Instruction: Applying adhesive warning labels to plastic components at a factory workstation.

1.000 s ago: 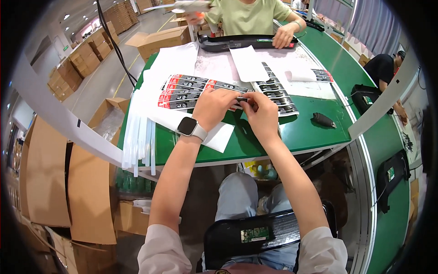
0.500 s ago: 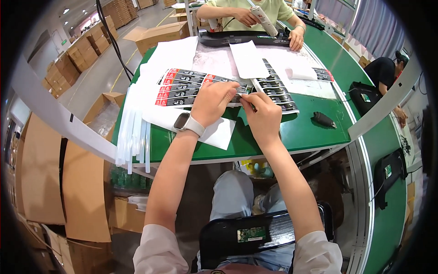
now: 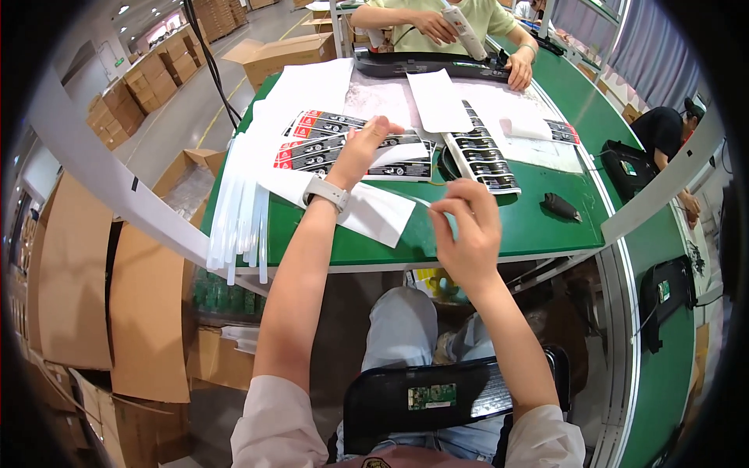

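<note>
Head view, left hand (image 3: 360,148) flat on label sheets (image 3: 343,146) mid-table, holding nothing, right hand (image 3: 466,226) pinching thin clear strip (image 3: 433,204) above table's (image 3: 546,234) near edge, bare green surface rightward.

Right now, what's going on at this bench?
A seated person works at a green table. Their left hand, with a white wristwatch, rests on the red-and-black printed label sheets laid over white paper. Their right hand is raised above the near edge, fingers pinched; whether it holds anything is too small to tell. A strip of black labels lies just beyond. Across the table, another person's hands handle a white tool over a black tray.
</note>
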Demonstrator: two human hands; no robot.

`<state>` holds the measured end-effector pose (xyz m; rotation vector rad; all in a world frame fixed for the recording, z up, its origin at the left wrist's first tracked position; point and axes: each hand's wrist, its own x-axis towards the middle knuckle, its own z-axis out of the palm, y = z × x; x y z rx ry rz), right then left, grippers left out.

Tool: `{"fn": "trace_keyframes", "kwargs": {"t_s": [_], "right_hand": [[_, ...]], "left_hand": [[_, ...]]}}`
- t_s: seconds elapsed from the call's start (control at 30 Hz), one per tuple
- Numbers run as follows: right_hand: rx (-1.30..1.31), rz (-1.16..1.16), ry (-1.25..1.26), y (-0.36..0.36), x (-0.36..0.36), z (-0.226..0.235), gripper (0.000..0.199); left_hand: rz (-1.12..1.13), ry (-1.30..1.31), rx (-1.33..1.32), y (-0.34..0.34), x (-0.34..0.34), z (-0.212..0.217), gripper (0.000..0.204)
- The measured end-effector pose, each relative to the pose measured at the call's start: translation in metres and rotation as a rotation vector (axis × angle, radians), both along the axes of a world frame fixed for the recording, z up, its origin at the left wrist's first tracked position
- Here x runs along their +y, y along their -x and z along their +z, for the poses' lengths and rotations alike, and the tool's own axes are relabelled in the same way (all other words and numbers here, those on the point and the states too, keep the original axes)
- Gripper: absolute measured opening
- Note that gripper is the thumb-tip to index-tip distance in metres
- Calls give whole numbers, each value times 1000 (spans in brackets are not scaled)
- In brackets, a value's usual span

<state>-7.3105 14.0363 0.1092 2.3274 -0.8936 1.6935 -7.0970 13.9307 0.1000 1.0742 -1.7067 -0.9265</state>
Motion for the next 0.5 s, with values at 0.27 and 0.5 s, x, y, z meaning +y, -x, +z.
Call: {"fn": "trace_keyframes", "kwargs": {"t_s": [0.27,0.5], "right_hand": [[-149,188,-657,88,111,-4,30],[711,-114,-879,165,188,-75,67]], "left_hand": [[223,484,93,-9,32,21,45],[38,696,-213,52,200,18,8]]}}
